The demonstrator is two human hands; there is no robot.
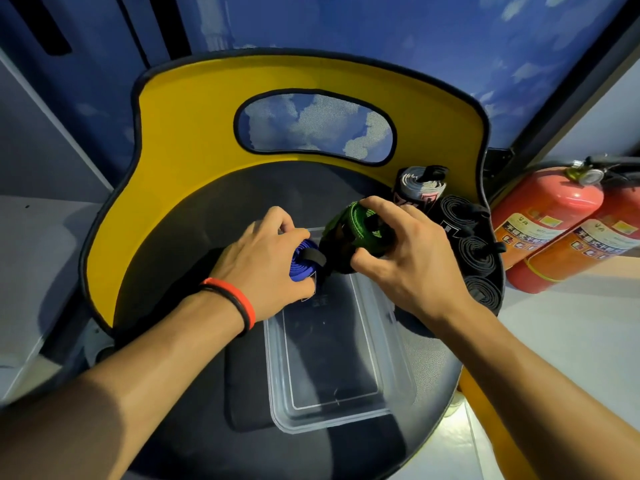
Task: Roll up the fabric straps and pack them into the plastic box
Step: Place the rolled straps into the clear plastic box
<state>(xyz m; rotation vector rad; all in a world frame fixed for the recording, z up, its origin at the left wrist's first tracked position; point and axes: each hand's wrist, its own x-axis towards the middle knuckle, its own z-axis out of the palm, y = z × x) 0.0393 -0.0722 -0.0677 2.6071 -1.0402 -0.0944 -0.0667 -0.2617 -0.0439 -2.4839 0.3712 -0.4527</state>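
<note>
Six rolled straps [301,268] [360,223] [420,188] [457,211] [476,252] [483,292], three of them black; one plastic box [341,421]; two fire extinguishers [543,209] [581,254].

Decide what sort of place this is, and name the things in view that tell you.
Probably an indoor corner of an office or studio: two red fire extinguishers sit at the right, a cloud-printed panel forms the wall, and a yellow-backed chair serves as worktable.

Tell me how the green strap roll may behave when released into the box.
Probably soft and light: the right hand pinches the green roll. Its coils look loose, so it may unwind. Round, it might roll in the clear box.
</note>
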